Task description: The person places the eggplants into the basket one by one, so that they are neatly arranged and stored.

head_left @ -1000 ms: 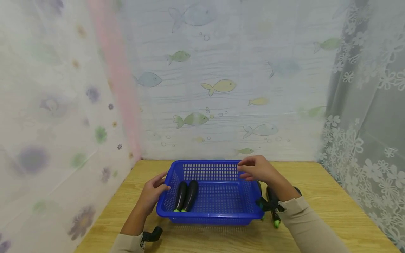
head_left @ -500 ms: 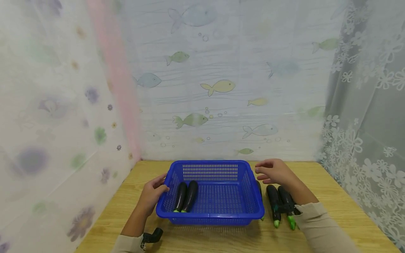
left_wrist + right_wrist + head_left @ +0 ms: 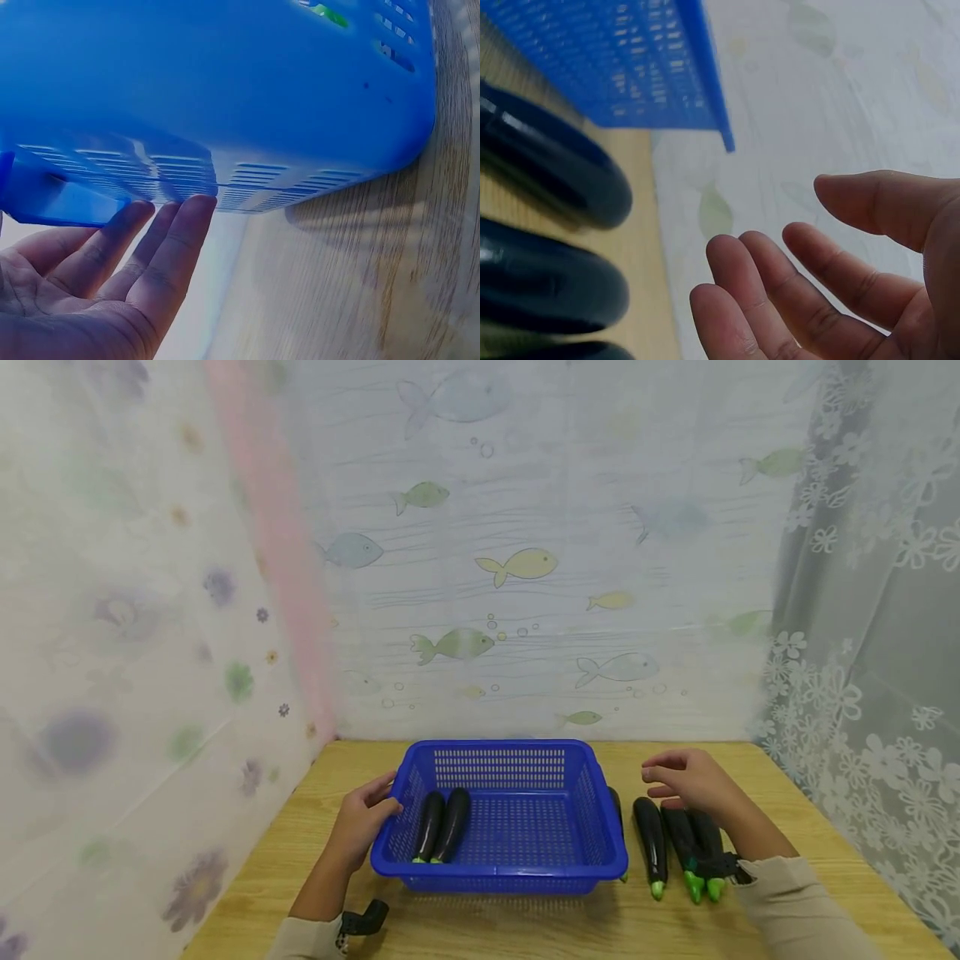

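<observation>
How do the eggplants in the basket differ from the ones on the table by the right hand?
The two eggplants in the basket lie side by side against the left wall of the blue basket; the eggplants on the table lie outside, right of it. At least four show on the table, one partly hidden by the basket. The left hand touches the basket's left wall, while the right hand hovers open above the table group. All are dark, with green stem ends toward the person.

Soft, even daylight fills the room, brightest through the curtains. The basket (image 3: 498,814) casts a faint shadow toward the lower frame on the table (image 3: 787,810). Head view bends at its edges. Both wrist views are blurred, fingers (image 3: 742,300) especially.
</observation>
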### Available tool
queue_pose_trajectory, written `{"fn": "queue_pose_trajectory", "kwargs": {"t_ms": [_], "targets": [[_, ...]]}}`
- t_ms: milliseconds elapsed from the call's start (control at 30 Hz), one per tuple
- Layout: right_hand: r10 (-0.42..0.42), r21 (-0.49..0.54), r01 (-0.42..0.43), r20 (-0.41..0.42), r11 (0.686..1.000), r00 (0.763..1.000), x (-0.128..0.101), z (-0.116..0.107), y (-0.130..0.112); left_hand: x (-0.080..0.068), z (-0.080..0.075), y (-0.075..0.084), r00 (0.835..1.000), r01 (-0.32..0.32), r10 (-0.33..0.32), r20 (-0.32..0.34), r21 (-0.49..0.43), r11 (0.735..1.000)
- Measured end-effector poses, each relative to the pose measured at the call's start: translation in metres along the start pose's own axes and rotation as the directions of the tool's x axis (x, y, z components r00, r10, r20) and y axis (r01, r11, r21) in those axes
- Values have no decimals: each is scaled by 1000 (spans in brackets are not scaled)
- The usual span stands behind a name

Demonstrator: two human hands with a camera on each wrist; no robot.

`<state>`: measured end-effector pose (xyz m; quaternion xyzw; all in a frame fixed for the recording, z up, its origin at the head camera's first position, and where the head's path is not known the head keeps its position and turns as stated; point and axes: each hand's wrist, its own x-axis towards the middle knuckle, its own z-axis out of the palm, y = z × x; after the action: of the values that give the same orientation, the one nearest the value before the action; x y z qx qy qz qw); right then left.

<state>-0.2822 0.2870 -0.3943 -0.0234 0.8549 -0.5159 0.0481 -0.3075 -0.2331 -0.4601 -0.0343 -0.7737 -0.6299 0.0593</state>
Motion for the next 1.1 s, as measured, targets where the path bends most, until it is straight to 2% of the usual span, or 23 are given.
{"fn": "queue_pose_trajectory", "kwargs": {"t_ms": [600, 867, 1100], "targets": [[53, -66, -54, -30, 996, 998, -15, -28, 33, -1, 2, 1, 1000, -20, 21, -14, 32, 999], [71, -100, -77, -68, 992, 995, -16, -40, 52, 0, 1, -2, 1000, -24, 24, 10, -10, 1000], [91, -122, -102, -89, 987, 992, -17, -45, 66, 1, 1, -3, 1000, -27, 27, 5, -6, 1000]]}}
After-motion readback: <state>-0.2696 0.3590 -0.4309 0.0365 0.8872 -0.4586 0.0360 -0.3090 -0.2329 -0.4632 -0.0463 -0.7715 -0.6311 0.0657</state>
